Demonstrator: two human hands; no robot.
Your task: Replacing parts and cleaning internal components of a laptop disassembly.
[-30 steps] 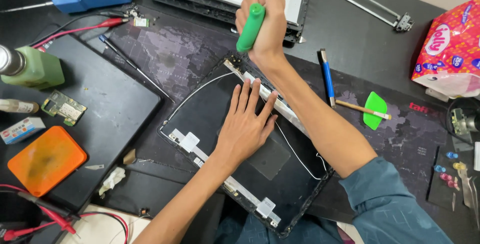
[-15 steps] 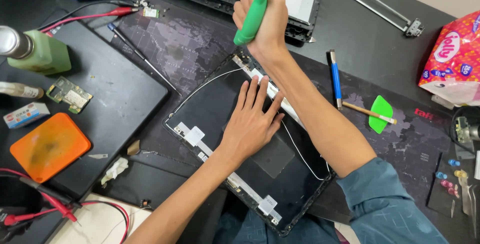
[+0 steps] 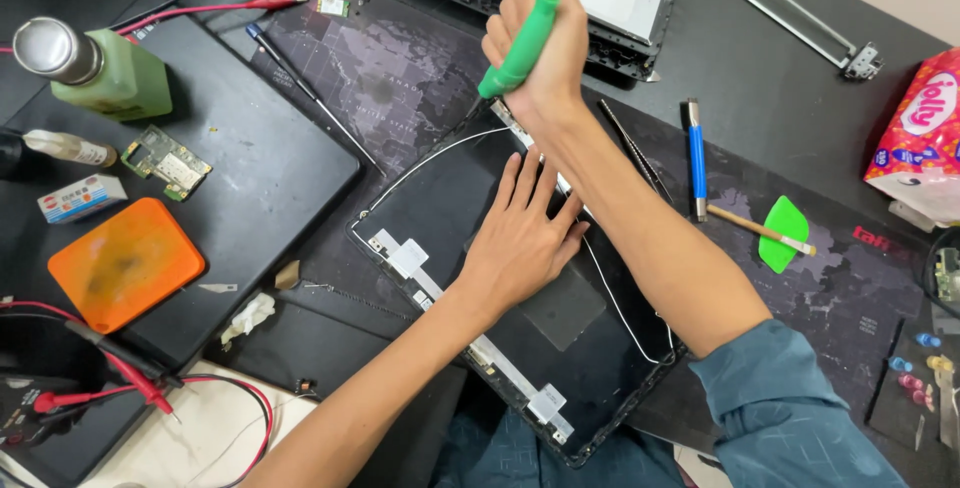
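A black laptop lid shell (image 3: 440, 198) lies tilted on the dark desk mat, with a thin white cable running round its inside edge and white tape tabs along its near rim. My left hand (image 3: 522, 238) presses flat on the middle of the shell, fingers spread. My right hand (image 3: 535, 48) is fisted around a green-handled screwdriver (image 3: 518, 43), whose tip points down at the shell's far corner beside a metal hinge strip.
A closed black laptop (image 3: 240, 168) lies left, with a small circuit board (image 3: 165, 161), an orange pad (image 3: 122, 263) and a green bottle (image 3: 100, 68). Red probe leads (image 3: 120, 378) sit near left. A blue pen (image 3: 694, 153), green pick (image 3: 785, 233) and pink packet (image 3: 925, 138) lie right.
My right hand with the green screwdriver has come down from raised to the lid's far corner. My left hand has stayed flat on the shell.
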